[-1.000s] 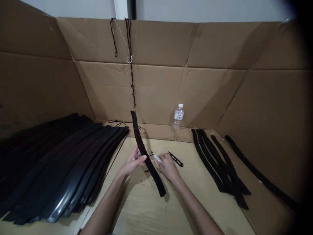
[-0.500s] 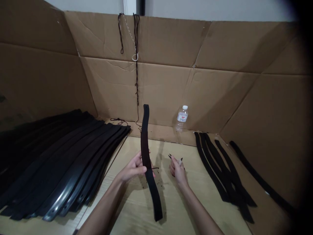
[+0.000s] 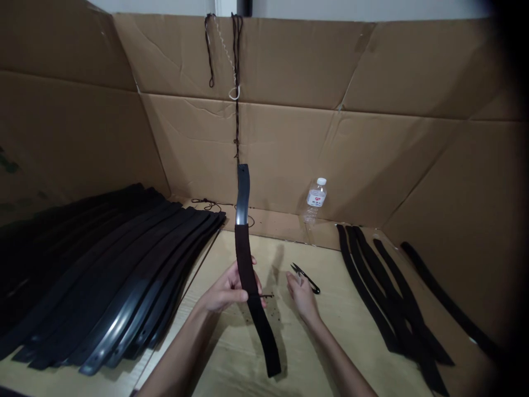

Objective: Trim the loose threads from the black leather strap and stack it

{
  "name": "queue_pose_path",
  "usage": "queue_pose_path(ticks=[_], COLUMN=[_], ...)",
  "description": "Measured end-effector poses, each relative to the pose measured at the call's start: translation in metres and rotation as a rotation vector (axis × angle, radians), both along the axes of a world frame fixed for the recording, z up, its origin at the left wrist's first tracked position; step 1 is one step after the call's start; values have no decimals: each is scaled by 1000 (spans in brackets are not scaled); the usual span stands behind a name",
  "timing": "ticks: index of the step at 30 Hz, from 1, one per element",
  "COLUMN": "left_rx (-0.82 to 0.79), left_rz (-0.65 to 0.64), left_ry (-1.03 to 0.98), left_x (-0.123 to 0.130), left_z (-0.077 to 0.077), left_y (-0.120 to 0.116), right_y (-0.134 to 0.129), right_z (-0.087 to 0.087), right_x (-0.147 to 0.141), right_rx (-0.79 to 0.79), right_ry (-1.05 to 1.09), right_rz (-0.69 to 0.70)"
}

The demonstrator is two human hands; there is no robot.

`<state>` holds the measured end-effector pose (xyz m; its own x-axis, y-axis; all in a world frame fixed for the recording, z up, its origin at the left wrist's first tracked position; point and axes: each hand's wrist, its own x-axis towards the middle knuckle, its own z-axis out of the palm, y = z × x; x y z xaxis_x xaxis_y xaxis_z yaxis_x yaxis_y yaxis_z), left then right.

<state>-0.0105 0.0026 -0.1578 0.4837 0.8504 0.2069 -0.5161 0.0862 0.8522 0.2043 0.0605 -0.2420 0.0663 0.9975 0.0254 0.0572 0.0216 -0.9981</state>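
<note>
A long, curved black strip (image 3: 243, 264) stands nearly upright in the middle, its central part wrapped in dark brown cord. My left hand (image 3: 231, 288) grips it around the lower end of the wrapping, thumb in front and fingers behind. A short dark cord end (image 3: 266, 296) sticks out to the right there. Small black thread snips (image 3: 306, 277) lie on the table just beyond my right hand (image 3: 301, 292). The fingers of my right hand are curled together, and whether something small is between them cannot be made out.
Many black strips (image 3: 124, 275) are stacked on the left. Several more (image 3: 372, 286) lie at the right. A water bottle (image 3: 316, 199) stands near the cardboard wall (image 3: 289, 66), where dark cords (image 3: 237, 121) hang down.
The snips have left my right hand and now lie on the table. The strip in my left hand has turned, showing a shinier upper part. The view has shifted slightly.
</note>
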Motion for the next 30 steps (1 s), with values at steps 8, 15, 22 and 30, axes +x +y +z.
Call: queue_pose_path(ticks=[8,15,22,30], left_rx=[-53,-97,-168,-200], left_rz=[151,321,496,515], left_ry=[-2,26,24,69], left_x=[3,10,15,17], left_z=[0,-9,-5,-2], left_y=[2,6,8,5], right_y=[-10,-45,-62,-68], right_z=[17,45,53,54], right_x=[4,1,-12,-16], right_rx=[60,326,831,866], right_ry=[-137,-274,-492,-524], right_rz=[8,15,-10,-40])
